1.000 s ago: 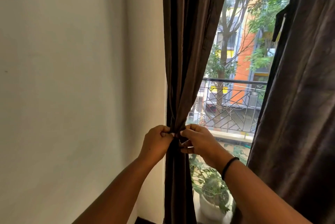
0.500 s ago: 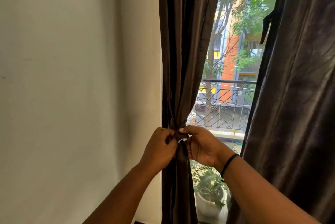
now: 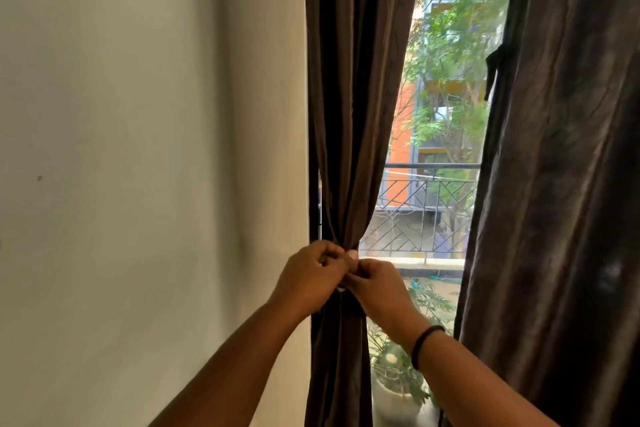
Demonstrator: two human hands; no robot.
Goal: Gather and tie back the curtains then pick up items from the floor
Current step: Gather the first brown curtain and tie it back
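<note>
The left curtain (image 3: 349, 115) hangs bunched into a narrow waist just beside the wall (image 3: 138, 149), at the left edge of the window opening. Both hands meet at that waist. The left hand (image 3: 310, 279) has its fingers curled in tight, pinching at the gathered fabric or a tie there; which of the two is hidden by the knuckles. The right hand (image 3: 375, 288) presses in from the window side, fingers also curled and pinching at the same spot, touching the left hand. A black band (image 3: 424, 343) circles the right wrist. Right of the left curtain, across the window gap, the right curtain (image 3: 561, 184) hangs loose. Below the hands, behind the left curtain's lower edge, stands a potted plant (image 3: 398, 381).
</note>
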